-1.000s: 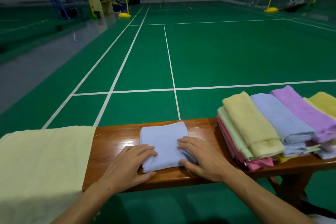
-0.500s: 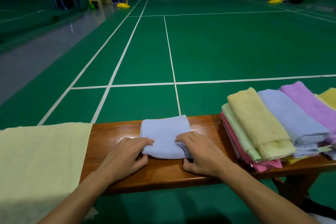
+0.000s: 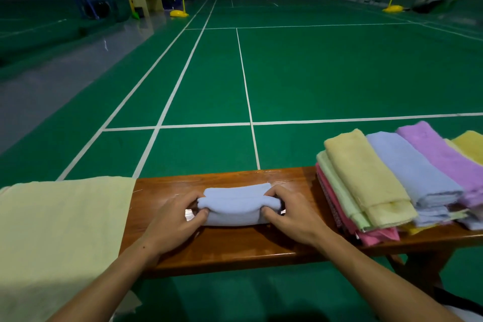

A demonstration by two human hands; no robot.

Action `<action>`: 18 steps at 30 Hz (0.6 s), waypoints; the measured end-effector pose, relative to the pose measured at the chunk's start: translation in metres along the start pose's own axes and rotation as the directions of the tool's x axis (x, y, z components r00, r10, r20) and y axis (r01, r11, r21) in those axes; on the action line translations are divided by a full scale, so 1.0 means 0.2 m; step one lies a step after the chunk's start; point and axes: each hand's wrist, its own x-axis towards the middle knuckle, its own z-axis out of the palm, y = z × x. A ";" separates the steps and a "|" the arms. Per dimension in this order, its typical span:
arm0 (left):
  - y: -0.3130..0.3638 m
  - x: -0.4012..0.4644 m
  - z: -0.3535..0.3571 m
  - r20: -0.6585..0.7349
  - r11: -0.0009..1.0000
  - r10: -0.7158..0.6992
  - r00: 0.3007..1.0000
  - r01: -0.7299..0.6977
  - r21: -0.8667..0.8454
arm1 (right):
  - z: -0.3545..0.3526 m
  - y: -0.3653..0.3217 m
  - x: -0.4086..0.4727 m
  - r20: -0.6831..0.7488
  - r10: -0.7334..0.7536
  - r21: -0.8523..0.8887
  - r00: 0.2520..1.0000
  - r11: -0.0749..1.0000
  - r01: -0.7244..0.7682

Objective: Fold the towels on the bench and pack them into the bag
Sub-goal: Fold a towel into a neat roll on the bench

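- Both hands now clamp the blue towel from its two ends: the left hand curls round the left end with the thumb underneath, and the right hand does the same at the right end.
- A second ago the two palms lay flat on top of this towel, pressing it smooth as a wide folded square; half a second ago the fingers had begun to tuck under its near edge.
- Since then the near edge has been doubled over, so the towel is a thick, narrow bundle, noticeably shorter front to back than before.
- It sits at the middle of the desk, on the wood or barely raised from it; I cannot tell which.
- My reading is that the folding of this towel is done and the grasp is for carrying it, so the next step is to take it to the bag.
- Left of the bundle, a pale yellow cloth covers that end of the desk and hangs over the front; it may be the bag, but no opening or handle shows.
- To the right, well apart from the hands, lies the stack of towels in yellow, blue, purple, green and pink, only loosely folded and overhanging the desk's front edge, so most of the task is left.
- Beyond the desk lies the green court floor with white lines.
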 end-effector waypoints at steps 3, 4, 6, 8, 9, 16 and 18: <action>0.00 0.00 0.00 -0.046 0.998 -0.058 0.997 0.057 -0.021 | -0.01 -0.01 0.00 -0.014 0.051 0.068 0.999 0.996 -0.049; 0.01 0.00 0.00 -0.052 0.997 -0.075 0.996 0.073 -0.039 | -0.01 -0.01 0.00 -0.019 0.067 0.087 0.998 0.994 -0.065; 0.02 0.01 0.01 -0.048 0.992 -0.105 0.993 0.102 -0.077 | 0.00 0.00 0.02 -0.031 0.111 0.128 0.993 0.986 -0.106; 0.04 0.02 0.02 -0.031 0.986 -0.144 0.989 0.141 -0.085 | 0.02 0.03 0.03 -0.037 0.158 0.167 0.987 0.975 -0.150; 0.04 0.03 0.03 -0.032 0.984 -0.169 0.985 0.167 -0.065 | 0.04 0.04 0.04 -0.038 0.176 0.172 0.984 0.971 -0.167; 0.00 0.06 0.05 -0.056 0.905 -0.292 0.955 0.295 0.306 | 0.09 0.04 0.07 -0.134 0.270 -0.027 0.953 0.961 -0.276; 0.00 0.06 0.05 -0.149 0.915 -0.174 0.973 0.216 0.342 | 0.06 0.00 0.06 -0.185 0.217 -0.210 0.958 0.944 -0.254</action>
